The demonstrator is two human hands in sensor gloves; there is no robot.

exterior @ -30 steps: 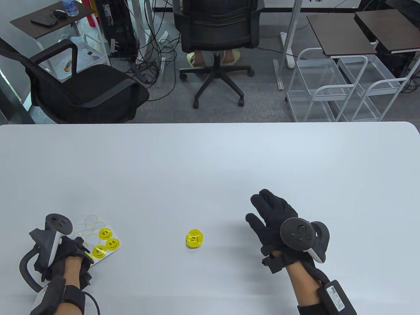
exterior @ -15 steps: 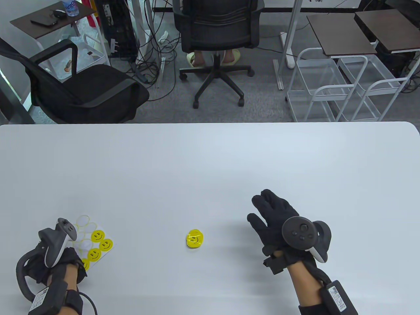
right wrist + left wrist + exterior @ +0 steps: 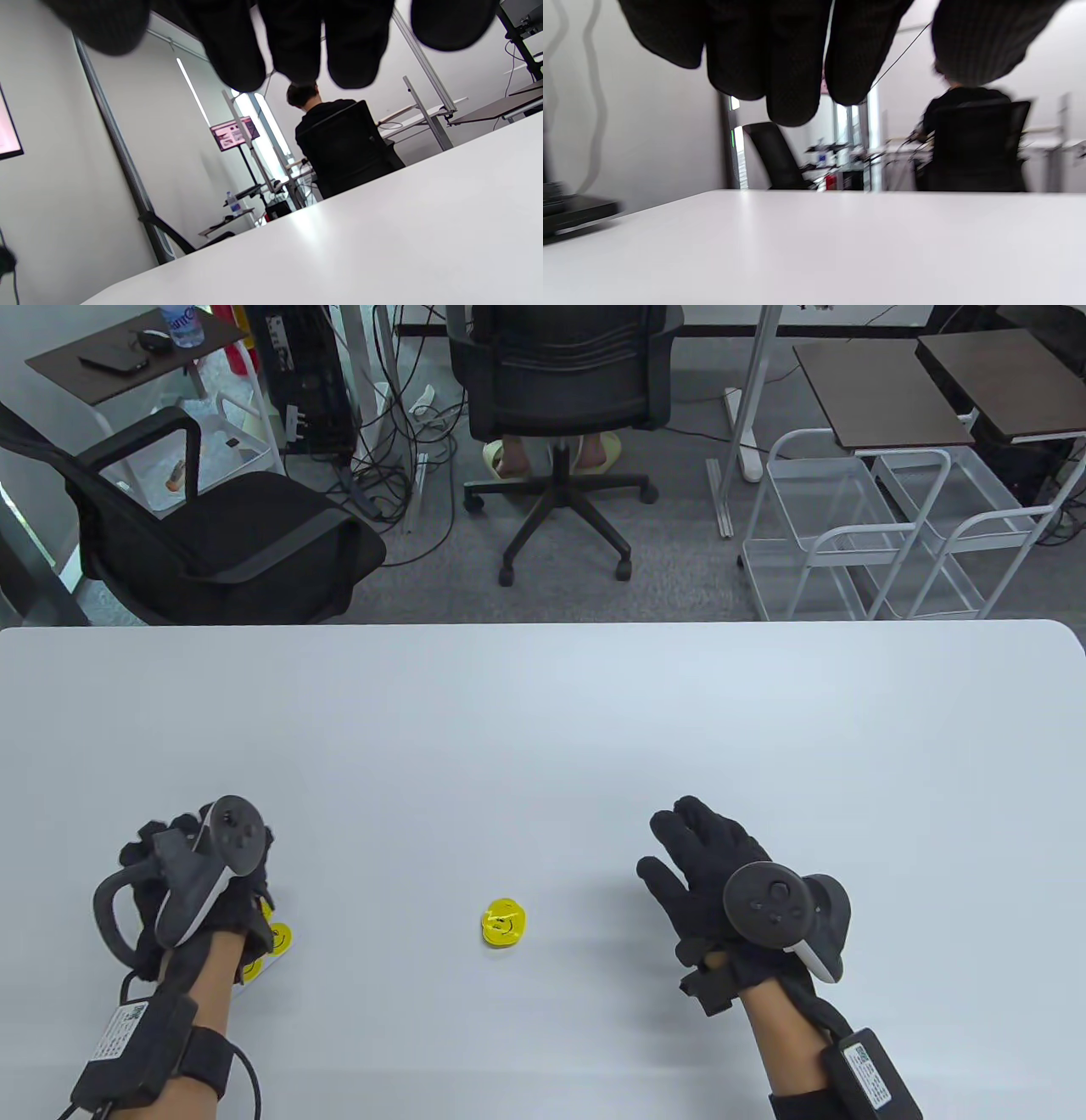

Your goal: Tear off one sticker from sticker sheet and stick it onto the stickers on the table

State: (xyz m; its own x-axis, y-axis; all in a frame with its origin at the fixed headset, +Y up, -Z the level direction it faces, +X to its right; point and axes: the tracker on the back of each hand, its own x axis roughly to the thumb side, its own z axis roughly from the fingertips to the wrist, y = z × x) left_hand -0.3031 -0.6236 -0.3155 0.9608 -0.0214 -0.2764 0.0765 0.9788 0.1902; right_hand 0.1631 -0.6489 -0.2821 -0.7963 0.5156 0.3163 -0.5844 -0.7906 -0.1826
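Observation:
A white sticker sheet [image 3: 277,937] with yellow smiley stickers lies at the near left of the table. My left hand [image 3: 166,838] lies over it and hides most of it; only two yellow stickers show at its right edge. In the left wrist view my left fingers [image 3: 793,63] hang spread with nothing between them. I cannot tell whether the hand touches the sheet. A small pile of yellow smiley stickers [image 3: 505,923] sits at the table's near middle. My right hand [image 3: 691,840] is open and empty, to the right of the pile; its fingers [image 3: 297,38] hold nothing.
The white table [image 3: 543,712] spreads wide beyond both hands. Two black office chairs [image 3: 212,534] [image 3: 564,390] and white racks [image 3: 857,534] stand past its far edge. A dark flat object [image 3: 568,209] shows at the left edge of the left wrist view.
My left hand has moved forward from the sheet's near-left corner and now covers most of the sheet. The sheet had slid slightly toward me. My right hand and the pile have stayed put.

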